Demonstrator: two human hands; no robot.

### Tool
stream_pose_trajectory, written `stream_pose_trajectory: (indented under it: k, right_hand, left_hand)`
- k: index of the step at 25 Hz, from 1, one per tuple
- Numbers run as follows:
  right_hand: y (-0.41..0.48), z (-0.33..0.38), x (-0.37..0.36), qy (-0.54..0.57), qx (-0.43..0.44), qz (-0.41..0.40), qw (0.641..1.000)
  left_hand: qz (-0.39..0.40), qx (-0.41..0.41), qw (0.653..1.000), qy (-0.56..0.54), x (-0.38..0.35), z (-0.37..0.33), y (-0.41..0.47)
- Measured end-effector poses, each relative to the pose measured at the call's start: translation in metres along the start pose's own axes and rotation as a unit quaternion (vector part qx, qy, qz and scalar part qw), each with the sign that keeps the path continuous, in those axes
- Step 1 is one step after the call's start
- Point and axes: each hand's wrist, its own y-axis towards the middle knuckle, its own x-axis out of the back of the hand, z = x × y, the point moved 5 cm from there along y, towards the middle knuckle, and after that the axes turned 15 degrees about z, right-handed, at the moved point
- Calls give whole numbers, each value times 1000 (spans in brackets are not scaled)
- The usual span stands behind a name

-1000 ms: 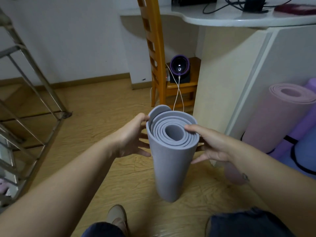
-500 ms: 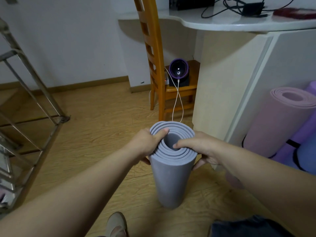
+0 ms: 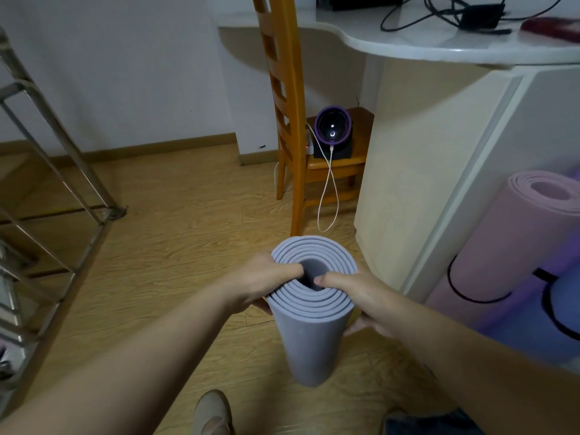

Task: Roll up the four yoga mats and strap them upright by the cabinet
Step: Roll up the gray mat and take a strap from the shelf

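- Grey rolled yoga mat (image 3: 309, 328): stands on end on the wooden floor (image 3: 175, 246), just in front of the person's feet and near the corner of the white cabinet (image 3: 417, 189). The upright pose exposes the spiral end, which probably lets the coil be tightened from the top.
- Left hand (image 3: 266, 277): closed on the mat's upper rim, thumb hooked into the hollow core and the fingers wrapped outside, largely hidden behind the roll.
- Right hand (image 3: 354, 290): closed on the opposite rim in the same way, thumb at the core's edge, fingers visible low against the outer wall. Opposed grips of this kind seem suited to twisting the layers tighter.
- No strap is visible on the grey mat, so strapping appears not yet done.
- Pink rolled mat (image 3: 514, 243): leans against the cabinet side, girded by a black strap (image 3: 464, 293); further purple and blue rolls (image 3: 552, 312) lie beside it, partly cut off at the frame edge.
- Wooden chair (image 3: 282, 98): stands beyond the mat, apart from it.
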Motion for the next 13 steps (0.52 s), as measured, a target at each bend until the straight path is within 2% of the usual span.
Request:
stream_pose_trajectory:
  k: [5, 8, 11, 13]
  right_hand:
    - [-42, -9, -22, -87, 19, -11, 996]
    - [-77, -23, -23, -86, 45, -23, 995]
    - [-123, -18, -11, -99, 79, -44, 991]
    - [-163, 3, 1, -180, 133, -72, 972]
  left_hand:
    - [-74, -31, 997, 8, -23, -4, -41]
    - [-131, -46, 989, 60, -58, -11, -70]
    - [-135, -85, 979, 129, -86, -39, -93]
    - [-131, -125, 969, 170, -97, -73, -112]
